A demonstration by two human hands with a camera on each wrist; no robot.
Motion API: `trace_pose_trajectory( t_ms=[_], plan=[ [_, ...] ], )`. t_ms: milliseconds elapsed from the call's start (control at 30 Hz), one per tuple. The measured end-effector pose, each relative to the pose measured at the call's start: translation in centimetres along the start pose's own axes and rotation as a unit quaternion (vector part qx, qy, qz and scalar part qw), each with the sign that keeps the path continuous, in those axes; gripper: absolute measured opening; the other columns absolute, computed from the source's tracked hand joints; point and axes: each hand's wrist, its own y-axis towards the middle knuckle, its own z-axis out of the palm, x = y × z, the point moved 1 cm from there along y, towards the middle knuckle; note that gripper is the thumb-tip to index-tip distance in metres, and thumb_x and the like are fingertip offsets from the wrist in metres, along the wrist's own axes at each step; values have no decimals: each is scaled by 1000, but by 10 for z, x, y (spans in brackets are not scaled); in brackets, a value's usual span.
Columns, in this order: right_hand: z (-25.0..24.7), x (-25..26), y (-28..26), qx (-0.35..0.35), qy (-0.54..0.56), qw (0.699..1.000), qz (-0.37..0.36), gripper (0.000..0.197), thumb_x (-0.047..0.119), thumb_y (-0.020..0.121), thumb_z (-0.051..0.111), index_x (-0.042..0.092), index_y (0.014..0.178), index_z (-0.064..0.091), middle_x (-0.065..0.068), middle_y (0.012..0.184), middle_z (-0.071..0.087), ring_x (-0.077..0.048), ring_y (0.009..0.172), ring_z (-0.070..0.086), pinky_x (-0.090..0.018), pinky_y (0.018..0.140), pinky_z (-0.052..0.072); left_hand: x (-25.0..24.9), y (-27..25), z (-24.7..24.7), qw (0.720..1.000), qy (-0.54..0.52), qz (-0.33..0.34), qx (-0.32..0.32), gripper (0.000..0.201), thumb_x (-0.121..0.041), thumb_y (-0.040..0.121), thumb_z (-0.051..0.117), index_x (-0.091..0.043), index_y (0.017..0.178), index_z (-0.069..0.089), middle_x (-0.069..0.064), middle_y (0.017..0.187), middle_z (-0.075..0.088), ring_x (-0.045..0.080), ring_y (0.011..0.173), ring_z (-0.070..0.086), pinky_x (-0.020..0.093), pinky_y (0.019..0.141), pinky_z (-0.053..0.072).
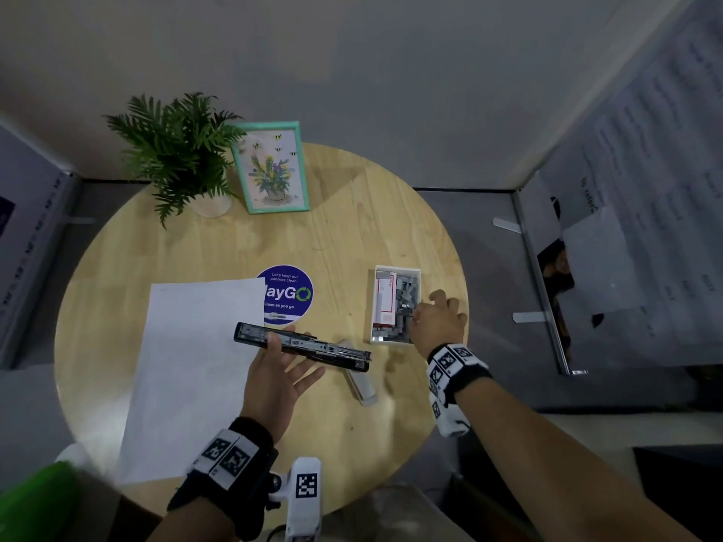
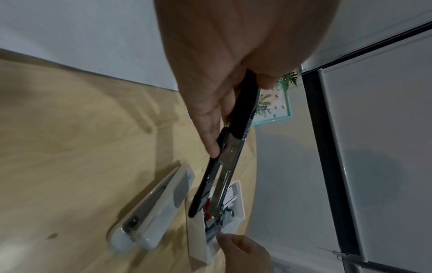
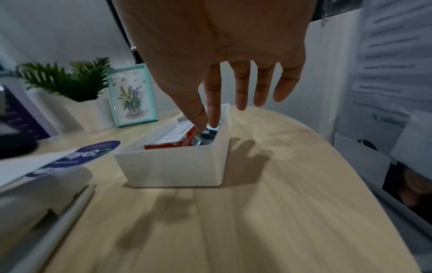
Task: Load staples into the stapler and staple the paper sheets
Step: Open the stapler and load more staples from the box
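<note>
My left hand [image 1: 274, 348] grips a black stapler [image 1: 303, 343] above the table, thumb on top and fingers underneath. The stapler [image 2: 231, 147] is swung open, its metal magazine bared. My right hand [image 1: 420, 318] reaches into a white box [image 1: 415, 272] of loose staples [image 1: 407, 295]. In the right wrist view the thumb and index finger of that hand [image 3: 207, 125] pinch together on staples [image 3: 205, 136] inside the box [image 3: 173, 166]; the other fingers stay straight. White paper sheets [image 1: 187, 365] lie on the table to the left.
A white-grey stapler [image 1: 362, 381] lies on the round wooden table [image 1: 352, 444] under the black one. A red-white staple carton [image 1: 385, 297] fills the box's left side. A potted plant [image 1: 180, 158], a framed picture [image 1: 272, 168] and a blue sticker [image 1: 289, 295] sit farther back.
</note>
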Motion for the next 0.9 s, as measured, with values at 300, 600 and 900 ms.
trace_pose_trajectory(
  t_ms=[300, 600, 900],
  plan=[
    [11, 10, 14, 37, -34, 998, 32, 35, 36, 89, 56, 8, 108, 66, -9, 134, 42, -32, 122, 37, -49, 96, 36, 3, -2, 2, 1000, 12, -4, 3, 31, -37, 100, 36, -17, 114, 56, 20, 124, 60, 42, 118, 57, 55, 98, 46],
    [1, 1, 11, -50, 213, 975, 45, 13, 26, 80, 67, 13, 79, 68, -3, 124, 51, -28, 115, 46, -45, 97, 41, 0, -2, 7, 1000, 10, 0, 6, 39, -37, 101, 35, -13, 128, 49, 24, 133, 56, 41, 119, 57, 54, 98, 47],
    [-54, 33, -47, -16, 614, 789, -22, 14, -4, 83, 63, 10, 84, 67, -13, 74, 65, -21, 66, 63, -34, 69, 56, -7, -4, 10, 998, -56, -34, 21, 50, -47, 99, 31, -15, 134, 48, 20, 137, 54, 38, 118, 58, 44, 91, 55]
  ],
)
